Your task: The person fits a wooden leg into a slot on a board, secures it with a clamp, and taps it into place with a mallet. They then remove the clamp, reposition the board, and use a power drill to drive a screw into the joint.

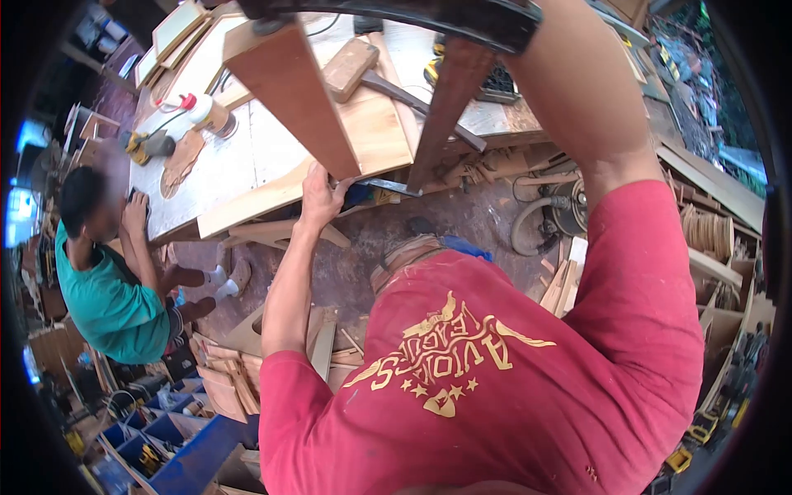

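Observation:
My left hand (322, 198) is closed at the lower end of a reddish-brown wooden board (289, 95), which rises steeply over the workbench. Just right of my fingers, a thin metal strip (392, 186) reaches toward a second, darker brown wooden piece (450, 111). Beneath these lies a pale plywood panel (375, 132) along the bench edge. A wooden mallet (351, 70) rests behind the brown board, its dark handle slanting right. My right arm is raised to the top of the view, where the hand is out of sight.
A glue bottle (213, 115) with a red cap and a yellow-black power tool (148, 147) lie on the workbench (272, 153). A person in a teal shirt (111, 297) crouches at left. Blue bins (190, 454) are at lower left; a hose and coiled cord (707, 233) are at right.

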A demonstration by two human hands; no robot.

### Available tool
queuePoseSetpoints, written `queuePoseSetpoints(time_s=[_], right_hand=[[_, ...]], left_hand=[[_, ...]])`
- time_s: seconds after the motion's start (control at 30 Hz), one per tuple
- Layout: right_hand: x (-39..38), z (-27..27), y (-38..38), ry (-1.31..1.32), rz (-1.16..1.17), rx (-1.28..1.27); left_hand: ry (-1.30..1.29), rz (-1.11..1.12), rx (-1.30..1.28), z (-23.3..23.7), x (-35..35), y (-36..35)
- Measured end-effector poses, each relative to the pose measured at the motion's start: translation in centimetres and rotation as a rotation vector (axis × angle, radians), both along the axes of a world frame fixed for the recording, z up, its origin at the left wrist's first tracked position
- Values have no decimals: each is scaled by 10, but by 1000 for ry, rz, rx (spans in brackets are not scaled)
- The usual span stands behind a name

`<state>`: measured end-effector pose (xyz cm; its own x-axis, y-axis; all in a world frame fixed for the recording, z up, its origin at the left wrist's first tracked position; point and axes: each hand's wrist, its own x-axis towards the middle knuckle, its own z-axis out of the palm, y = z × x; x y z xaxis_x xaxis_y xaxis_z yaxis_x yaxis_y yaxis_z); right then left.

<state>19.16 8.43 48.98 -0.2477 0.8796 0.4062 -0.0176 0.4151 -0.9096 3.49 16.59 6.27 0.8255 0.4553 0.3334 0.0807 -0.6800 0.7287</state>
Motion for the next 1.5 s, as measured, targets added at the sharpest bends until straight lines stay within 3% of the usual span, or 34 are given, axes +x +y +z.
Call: queuePoseSetpoints(time_s=[0.13,0.23,0.67,0.87,0.97,1.5], right_hand=[[1,1,-6,-14,-32,10],[4,-2,-7,-10,-43,5],[4,-6,-7,-1,-60,4],[5,-7,-5,24,-61,-6],[4,-5,-9,15,-63,-3],[21,-3,-15,18,-94,20]], left_hand=[[-35,44,-40,2,-1,-6],[81,77,-129,10,-2,-7],[-26,27,-30,13,-2,-3],[79,56,-105,8,-5,-1],[-13,31,-60,1,-3,0],[18,11,-41,4,-1,0]])
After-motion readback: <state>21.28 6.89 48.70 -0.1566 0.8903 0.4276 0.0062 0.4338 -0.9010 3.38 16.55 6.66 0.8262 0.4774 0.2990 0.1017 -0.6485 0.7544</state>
